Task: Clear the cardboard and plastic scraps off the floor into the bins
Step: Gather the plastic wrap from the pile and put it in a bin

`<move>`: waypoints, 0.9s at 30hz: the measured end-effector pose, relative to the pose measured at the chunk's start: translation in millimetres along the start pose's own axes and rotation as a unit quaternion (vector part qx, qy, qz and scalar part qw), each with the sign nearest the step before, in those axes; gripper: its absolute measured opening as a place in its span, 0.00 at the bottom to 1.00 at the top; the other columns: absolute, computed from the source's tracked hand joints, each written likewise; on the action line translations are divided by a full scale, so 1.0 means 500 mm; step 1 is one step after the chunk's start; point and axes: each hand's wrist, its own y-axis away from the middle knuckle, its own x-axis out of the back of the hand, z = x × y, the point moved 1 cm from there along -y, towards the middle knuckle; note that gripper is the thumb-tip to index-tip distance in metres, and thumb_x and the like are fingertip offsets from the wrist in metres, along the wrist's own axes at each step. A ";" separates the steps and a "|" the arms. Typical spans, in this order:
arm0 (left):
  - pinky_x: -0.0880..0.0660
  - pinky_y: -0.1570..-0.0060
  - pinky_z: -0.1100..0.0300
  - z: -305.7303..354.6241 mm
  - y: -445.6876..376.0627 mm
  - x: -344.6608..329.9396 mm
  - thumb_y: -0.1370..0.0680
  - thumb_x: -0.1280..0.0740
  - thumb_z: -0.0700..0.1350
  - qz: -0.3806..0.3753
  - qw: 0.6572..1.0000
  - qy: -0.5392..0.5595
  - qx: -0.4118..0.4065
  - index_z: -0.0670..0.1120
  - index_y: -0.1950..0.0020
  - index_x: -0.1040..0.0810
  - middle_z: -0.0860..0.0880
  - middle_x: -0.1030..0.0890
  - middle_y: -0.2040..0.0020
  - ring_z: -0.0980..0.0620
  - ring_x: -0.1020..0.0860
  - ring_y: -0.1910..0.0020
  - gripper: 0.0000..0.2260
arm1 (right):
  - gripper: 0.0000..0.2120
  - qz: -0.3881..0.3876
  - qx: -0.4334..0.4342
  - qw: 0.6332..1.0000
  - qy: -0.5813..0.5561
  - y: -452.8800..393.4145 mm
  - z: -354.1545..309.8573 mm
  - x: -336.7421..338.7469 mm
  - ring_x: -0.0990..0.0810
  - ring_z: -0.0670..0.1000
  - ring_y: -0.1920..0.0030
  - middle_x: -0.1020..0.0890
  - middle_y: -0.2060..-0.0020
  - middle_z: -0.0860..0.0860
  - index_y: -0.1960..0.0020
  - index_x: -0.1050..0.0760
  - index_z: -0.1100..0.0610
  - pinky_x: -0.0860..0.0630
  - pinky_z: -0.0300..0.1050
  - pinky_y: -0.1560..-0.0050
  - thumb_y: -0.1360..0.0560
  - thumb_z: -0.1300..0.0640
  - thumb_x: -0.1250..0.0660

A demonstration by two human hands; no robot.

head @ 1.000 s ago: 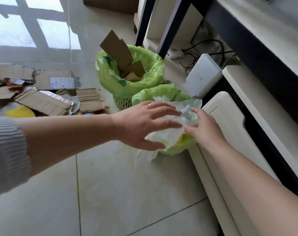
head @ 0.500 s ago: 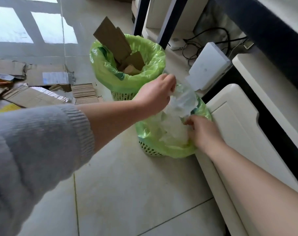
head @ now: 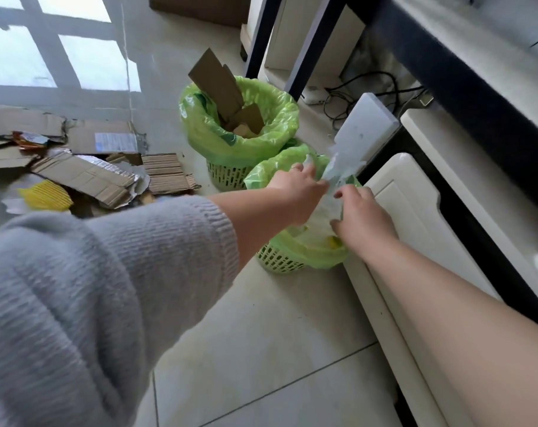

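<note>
Two basket bins lined with green bags stand by a white cabinet. The near bin (head: 280,263) holds crumpled clear plastic (head: 338,171), which sticks up out of it. My left hand (head: 295,189) and my right hand (head: 360,217) are both over this bin, fingers closed on the plastic from either side. The far bin (head: 230,143) holds upright cardboard pieces (head: 218,81). More cardboard scraps (head: 86,174) lie flat on the floor at the left, with a yellow ribbed scrap (head: 46,195) and a colourful wrapper (head: 30,138) among them.
A white cabinet (head: 415,204) runs along the right, close against the near bin. A white slab (head: 366,124) leans behind the bins, with cables (head: 363,87) and dark table legs (head: 261,35) beyond. Pale floor tiles (head: 277,334) lie in front.
Both hands went from holding the plastic above the bin's front to pressing it down inside the near bin. My view has shifted closer and the left sleeve fills more of the frame.
</note>
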 end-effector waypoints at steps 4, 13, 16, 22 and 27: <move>0.25 0.41 0.48 -0.005 -0.004 -0.021 0.23 0.38 0.35 -0.045 0.999 -0.002 -0.017 0.44 0.29 0.34 0.45 0.30 0.32 0.42 0.32 0.33 0.22 | 0.37 -0.039 0.038 0.997 0.048 -0.013 -0.014 0.007 0.34 0.61 0.31 0.56 0.23 0.53 0.25 0.50 0.46 0.32 0.52 0.37 0.26 0.60 0.34; 0.25 0.45 0.55 0.014 -0.010 -0.072 0.23 0.36 0.36 -0.151 0.988 -0.025 -0.031 0.41 0.37 0.26 0.46 0.24 0.40 0.45 0.24 0.42 0.14 | 0.26 -0.135 0.074 0.986 0.058 -0.063 0.014 -0.109 0.28 0.61 0.37 0.36 0.29 0.53 0.30 0.38 0.49 0.27 0.52 0.43 0.26 0.62 0.42; 0.26 0.55 0.59 0.009 -0.026 -0.071 0.23 0.37 0.36 -0.163 0.986 -0.008 -0.023 0.41 0.40 0.25 0.46 0.23 0.46 0.46 0.24 0.52 0.11 | 0.17 -0.141 0.067 0.985 0.073 -0.077 0.016 -0.124 0.24 0.59 0.46 0.25 0.43 0.55 0.38 0.30 0.53 0.27 0.49 0.53 0.26 0.61 0.43; 0.27 0.60 0.59 -0.001 -0.046 -0.081 0.23 0.36 0.38 -0.162 0.987 0.000 -0.018 0.43 0.38 0.25 0.46 0.22 0.48 0.47 0.23 0.53 0.13 | 0.14 -0.153 0.044 0.986 0.044 -0.096 0.020 -0.136 0.23 0.59 0.46 0.21 0.45 0.57 0.41 0.26 0.54 0.27 0.49 0.48 0.24 0.61 0.45; 0.29 0.53 0.54 -0.026 -0.007 -0.015 0.23 0.37 0.49 0.038 0.998 0.006 -0.058 0.51 0.45 0.22 0.51 0.22 0.46 0.47 0.25 0.43 0.09 | 0.18 0.057 0.048 0.997 -0.033 -0.061 0.022 -0.083 0.25 0.60 0.42 0.25 0.39 0.56 0.39 0.27 0.52 0.28 0.49 0.48 0.26 0.63 0.41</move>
